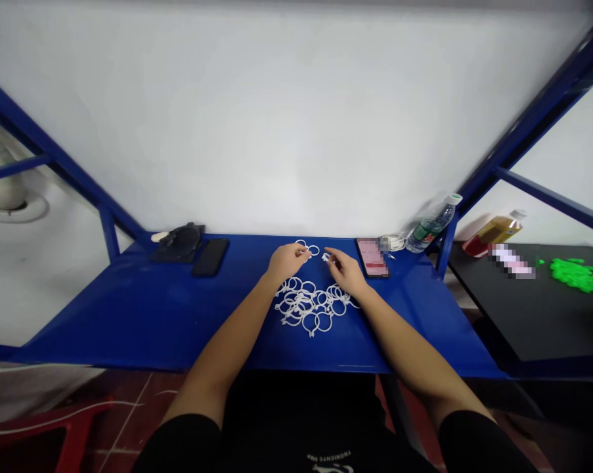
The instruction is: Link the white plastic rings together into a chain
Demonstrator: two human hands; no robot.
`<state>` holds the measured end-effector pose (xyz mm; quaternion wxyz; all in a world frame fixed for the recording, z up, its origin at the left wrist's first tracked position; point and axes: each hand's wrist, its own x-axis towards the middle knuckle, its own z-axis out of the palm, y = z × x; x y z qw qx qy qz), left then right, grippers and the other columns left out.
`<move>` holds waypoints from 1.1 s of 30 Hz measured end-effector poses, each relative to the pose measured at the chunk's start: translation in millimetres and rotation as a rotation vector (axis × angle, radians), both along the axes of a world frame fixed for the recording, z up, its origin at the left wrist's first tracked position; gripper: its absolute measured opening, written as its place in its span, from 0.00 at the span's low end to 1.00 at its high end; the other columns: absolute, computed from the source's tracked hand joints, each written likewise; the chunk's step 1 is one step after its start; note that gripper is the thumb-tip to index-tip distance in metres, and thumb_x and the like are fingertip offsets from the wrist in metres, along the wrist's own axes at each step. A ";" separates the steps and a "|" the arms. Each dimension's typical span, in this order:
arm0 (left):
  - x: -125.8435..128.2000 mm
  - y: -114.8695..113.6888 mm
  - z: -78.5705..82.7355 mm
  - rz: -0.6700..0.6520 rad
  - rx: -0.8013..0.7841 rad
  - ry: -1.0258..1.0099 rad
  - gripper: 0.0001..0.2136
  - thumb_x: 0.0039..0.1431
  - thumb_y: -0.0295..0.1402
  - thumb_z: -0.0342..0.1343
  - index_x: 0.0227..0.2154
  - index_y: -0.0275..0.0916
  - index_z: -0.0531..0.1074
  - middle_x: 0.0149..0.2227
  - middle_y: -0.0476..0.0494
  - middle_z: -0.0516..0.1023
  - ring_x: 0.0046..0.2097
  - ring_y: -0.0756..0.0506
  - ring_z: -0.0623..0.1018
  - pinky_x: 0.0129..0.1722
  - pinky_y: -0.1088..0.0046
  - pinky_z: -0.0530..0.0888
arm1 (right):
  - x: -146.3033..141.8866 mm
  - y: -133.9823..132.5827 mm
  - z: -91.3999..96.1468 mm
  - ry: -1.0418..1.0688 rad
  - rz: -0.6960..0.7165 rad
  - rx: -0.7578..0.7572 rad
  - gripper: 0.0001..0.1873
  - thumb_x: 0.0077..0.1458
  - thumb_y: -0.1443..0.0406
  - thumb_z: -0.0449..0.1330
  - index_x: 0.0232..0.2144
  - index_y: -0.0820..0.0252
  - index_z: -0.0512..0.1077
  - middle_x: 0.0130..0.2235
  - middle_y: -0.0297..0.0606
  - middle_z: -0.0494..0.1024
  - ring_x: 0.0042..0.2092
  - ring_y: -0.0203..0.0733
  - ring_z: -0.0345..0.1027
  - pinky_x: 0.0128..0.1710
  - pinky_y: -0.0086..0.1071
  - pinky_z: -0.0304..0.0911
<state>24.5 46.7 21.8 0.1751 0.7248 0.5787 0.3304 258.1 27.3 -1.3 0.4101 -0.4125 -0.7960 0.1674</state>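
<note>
A pile of several white plastic rings (310,305) lies in the middle of the blue table (153,315), just in front of my hands. My left hand (287,260) is curled, its fingertips pinched on a white ring (303,247) at the far side of the pile. Another loose ring (314,250) lies between the hands. My right hand (344,270) is also curled, fingertips pinched on a small white piece (326,257). Both forearms reach in from the near edge.
A black phone (210,257) and a dark bundle (180,240) lie at the back left. A lit phone (372,257), a cable coil (395,242) and a water bottle (433,224) sit at the back right. A black table (532,315) with green pieces (576,272) stands right.
</note>
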 end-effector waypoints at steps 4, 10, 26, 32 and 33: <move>27.3 -26.0 0.2 -0.075 0.203 -0.021 0.10 0.63 0.33 0.64 0.46 0.43 0.82 0.42 0.44 0.84 0.38 0.46 0.81 0.42 0.69 0.75 | -1.8 -1.4 -0.2 0.062 -0.014 0.096 0.16 0.69 0.63 0.55 0.55 0.54 0.76 0.42 0.41 0.82 0.38 0.43 0.75 0.39 0.36 0.71; 34.8 -41.4 -14.2 -0.122 0.345 -0.004 0.06 0.68 0.31 0.60 0.42 0.41 0.82 0.42 0.44 0.85 0.43 0.44 0.82 0.45 0.66 0.74 | -4.1 -5.6 0.0 0.031 0.057 0.122 0.11 0.69 0.63 0.57 0.47 0.53 0.79 0.40 0.40 0.84 0.40 0.43 0.77 0.43 0.36 0.72; 28.4 -37.3 -14.1 -0.154 0.420 0.047 0.07 0.71 0.33 0.57 0.40 0.41 0.81 0.41 0.44 0.85 0.43 0.45 0.82 0.46 0.66 0.72 | -11.5 -11.4 6.5 0.188 -0.028 0.003 0.08 0.65 0.60 0.62 0.38 0.56 0.80 0.34 0.38 0.83 0.30 0.39 0.71 0.32 0.34 0.68; -3.8 -22.4 -9.6 0.136 0.349 0.004 0.06 0.69 0.32 0.59 0.41 0.41 0.82 0.42 0.43 0.85 0.39 0.45 0.82 0.43 0.68 0.73 | -4.1 -10.9 14.3 -0.021 0.062 0.131 0.09 0.67 0.64 0.59 0.43 0.54 0.80 0.40 0.41 0.83 0.40 0.44 0.77 0.42 0.38 0.72; -7.6 -20.0 -11.1 0.177 0.339 -0.001 0.07 0.69 0.32 0.59 0.41 0.40 0.82 0.42 0.43 0.85 0.38 0.46 0.81 0.43 0.68 0.73 | -3.9 -10.8 14.1 -0.054 0.112 0.119 0.10 0.67 0.65 0.59 0.44 0.54 0.80 0.41 0.41 0.83 0.42 0.44 0.77 0.44 0.38 0.72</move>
